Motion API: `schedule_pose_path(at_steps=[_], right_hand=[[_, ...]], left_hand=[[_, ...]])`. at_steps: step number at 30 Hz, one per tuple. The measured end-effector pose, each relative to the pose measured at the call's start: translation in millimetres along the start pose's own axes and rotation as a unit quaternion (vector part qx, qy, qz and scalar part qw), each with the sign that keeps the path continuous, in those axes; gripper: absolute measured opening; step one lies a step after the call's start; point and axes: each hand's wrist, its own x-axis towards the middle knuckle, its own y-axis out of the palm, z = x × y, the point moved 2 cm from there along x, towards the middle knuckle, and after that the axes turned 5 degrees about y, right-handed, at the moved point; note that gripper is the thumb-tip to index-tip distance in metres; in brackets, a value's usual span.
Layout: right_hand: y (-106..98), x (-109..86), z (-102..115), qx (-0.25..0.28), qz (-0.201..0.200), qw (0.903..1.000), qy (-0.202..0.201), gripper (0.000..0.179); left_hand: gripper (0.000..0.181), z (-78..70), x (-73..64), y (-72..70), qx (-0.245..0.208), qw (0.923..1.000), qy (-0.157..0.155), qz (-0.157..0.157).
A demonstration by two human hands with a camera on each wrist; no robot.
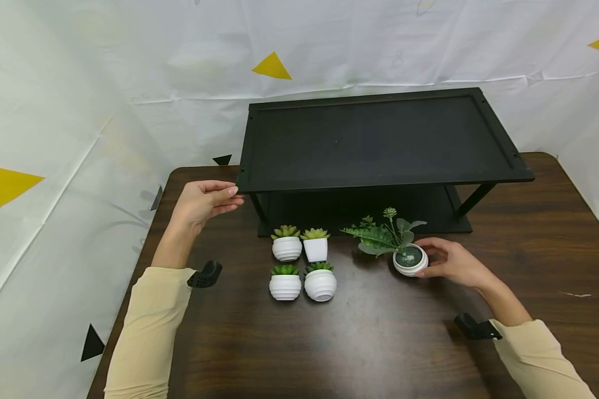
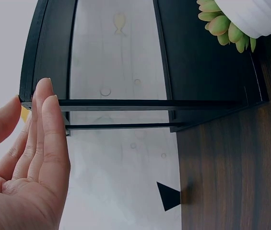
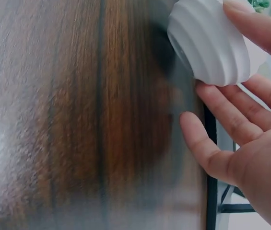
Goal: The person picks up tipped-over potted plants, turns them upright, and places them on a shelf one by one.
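Observation:
My left hand (image 1: 207, 202) pinches the front left corner of a black two-tier shelf (image 1: 374, 144), thumb on one side of the upper board and straight fingers on the other. In my right hand (image 1: 449, 263) is a small white ribbed pot (image 1: 410, 261) with a leafy artificial plant (image 1: 384, 235), tilted to the left in front of the shelf. The right wrist view shows thumb and fingers around the ribbed pot (image 3: 212, 43). Several white potted succulents (image 1: 286, 249) stand in two rows on the table, left of the plant.
The shelf's lower board (image 1: 324, 213) lies low over the dark wooden table (image 1: 369, 349), under the upper one. White sheeting (image 1: 179, 55) with yellow and black triangles hangs behind and at the sides. Black wrist cameras (image 1: 204, 275) sit on both sleeves.

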Motion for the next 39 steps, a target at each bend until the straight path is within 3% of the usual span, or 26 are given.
schedule_pose_path(at_steps=[6, 11, 17, 22, 32, 39], right_hand=[[0, -2.7, -5, -0.005, 0.001, 0.9999, 0.014, 0.067], [3, -2.5, -10, 0.021, 0.004, 0.9997, -0.015, 0.063], [3, -0.5, -15, 0.014, -0.002, 0.9987, -0.049, 0.066], [6, 0.3, -13, 0.027, 0.004, 0.9984, -0.05, 0.063], [9, -1.7, -9, -0.051, -0.044, 0.9957, -0.064, 0.046], [9, -1.6, -11, -0.1, -0.051, 0.9936, 0.015, 0.06]], left_hand=[[0.022, 0.3, -0.1, -0.5, 0.002, 1.0, 0.0, 0.001], [0.023, 0.2, -0.1, -0.8, 0.005, 1.0, -0.002, -0.001], [0.02, 0.2, -1.2, -0.9, 0.003, 1.0, -0.001, -0.001], [0.023, 0.7, -1.7, -0.5, 0.009, 1.0, 0.0, 0.0], [0.022, 1.0, -1.9, -0.7, 0.008, 1.0, 0.002, 0.0], [0.023, 0.8, -1.9, -0.4, 0.008, 1.0, 0.001, -0.001]])
